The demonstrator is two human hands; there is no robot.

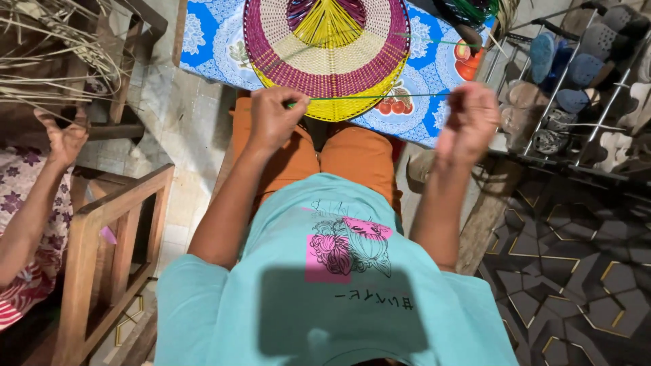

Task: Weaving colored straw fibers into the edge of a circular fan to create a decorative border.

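Note:
A round woven piece (325,57) in magenta, cream and yellow lies on a table with a blue flowered cloth (213,41). A thin green strand (369,97) stretches level across its near edge. My left hand (273,116) pinches the strand's left end against the yellow rim. My right hand (468,122) is blurred, fingers curled, holding the strand's right end out past the table edge. My orange-trousered knees (339,159) sit just under the table.
A second person's hand (64,139) reaches up at the left, near a bundle of dry straw strips (54,54). A wooden chair frame (108,251) stands at my left. A metal rack of shoes (583,81) fills the right. Green coiled strands (475,10) lie at the table's far right.

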